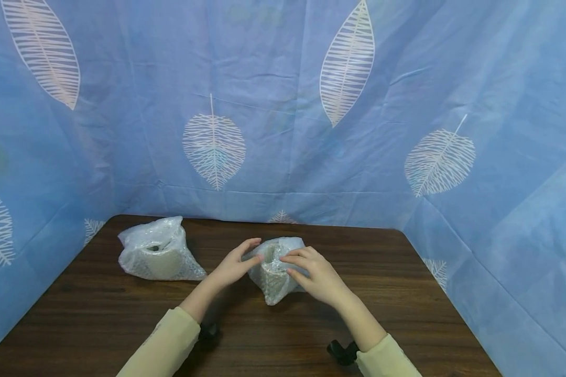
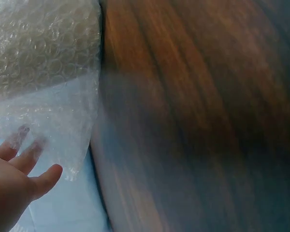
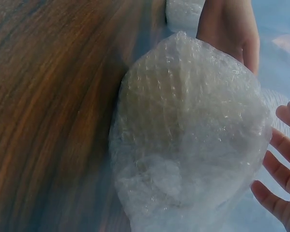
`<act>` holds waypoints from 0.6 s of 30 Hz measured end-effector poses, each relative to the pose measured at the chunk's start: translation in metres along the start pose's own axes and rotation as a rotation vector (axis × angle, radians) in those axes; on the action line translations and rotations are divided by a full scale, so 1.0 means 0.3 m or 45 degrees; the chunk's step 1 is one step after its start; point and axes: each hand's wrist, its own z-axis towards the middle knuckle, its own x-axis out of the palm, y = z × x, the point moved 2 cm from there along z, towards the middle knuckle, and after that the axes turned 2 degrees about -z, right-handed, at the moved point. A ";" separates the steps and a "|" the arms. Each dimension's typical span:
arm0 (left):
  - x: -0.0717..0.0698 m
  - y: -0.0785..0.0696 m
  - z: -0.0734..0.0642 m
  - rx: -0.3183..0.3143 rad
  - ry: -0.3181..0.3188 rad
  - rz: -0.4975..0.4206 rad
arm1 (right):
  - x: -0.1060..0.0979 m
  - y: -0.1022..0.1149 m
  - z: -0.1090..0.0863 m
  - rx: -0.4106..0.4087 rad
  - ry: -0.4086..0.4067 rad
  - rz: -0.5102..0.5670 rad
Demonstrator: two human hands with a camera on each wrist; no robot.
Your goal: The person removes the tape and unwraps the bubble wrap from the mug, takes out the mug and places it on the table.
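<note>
A bundle in clear bubble wrap [image 1: 277, 285] sits at the middle of the dark wooden table. It holds something pale and rounded, whose kind the wrap hides. At its left side is my left hand [image 1: 236, 266], thumb and fingers spread apart. Some of those fingers [image 2: 31, 152] show through a loose flap of wrap [image 2: 70, 145] in the left wrist view. My right hand [image 1: 318, 275] is over the bundle's right side with its fingers parted and slightly bent. The right wrist view has these fingers [image 3: 282, 169] along the bundle's edge; firm contact is hard to tell.
Another bubble-wrapped bundle [image 1: 158, 256] stands at the table's back left, near the left forearm. Blue cloth with white leaf prints [image 1: 264, 157] hangs behind the table [image 1: 382, 314] and along both sides. Each wrist bears a black device [image 1: 343, 352].
</note>
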 end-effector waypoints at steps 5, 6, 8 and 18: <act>0.008 0.003 -0.003 -0.048 0.012 -0.007 | 0.009 0.008 0.012 0.000 0.014 -0.082; 0.008 0.003 -0.004 -0.057 0.017 -0.010 | 0.012 0.009 0.014 0.004 0.021 -0.099; 0.009 0.001 -0.005 -0.069 0.029 -0.018 | 0.017 0.011 0.018 0.011 0.030 -0.138; 0.013 0.001 -0.001 -0.108 0.095 -0.115 | 0.031 0.038 0.058 0.051 0.102 -0.339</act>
